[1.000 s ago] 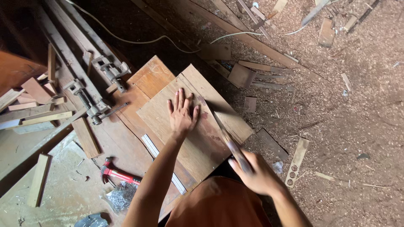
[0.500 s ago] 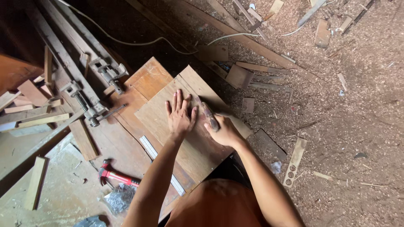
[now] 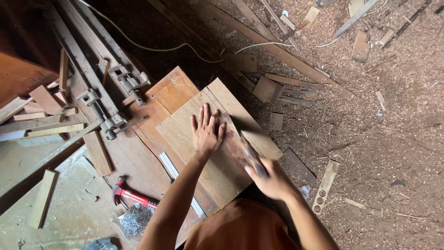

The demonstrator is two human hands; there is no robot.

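From the head view, the left hand [image 3: 206, 132] lies flat on a wooden board [image 3: 217, 143], with its fingers spread wide apart and nothing held in them. It presses down near the middle of the board. The right hand [image 3: 270, 178] is closed tight around the handle of a saw [image 3: 249, 153]. The saw looks blurry, so its teeth cannot be seen well, but its blade lies along the right part of the board, close beside the left hand's fingers.

The board rests on top of a bigger brown surface [image 3: 171, 92], and its far corner points away from the person. To the left lie two metal clamps [image 3: 115, 99] on long bars. A red hammer [image 3: 132, 195] lies near the person's left elbow, beside a small pile of nails [image 3: 136, 217]. A thin metal ruler [image 3: 178, 180] peeks out from under the board. The floor [image 3: 393, 139] on the right is covered in sawdust and little wood scraps.

To saw well here, I think the flat hand should push down hard so the board does not wiggle. The fingers should stay away from the blade. Long, even strokes along one straight line seem best, with the saw kept straight up, not leaning.
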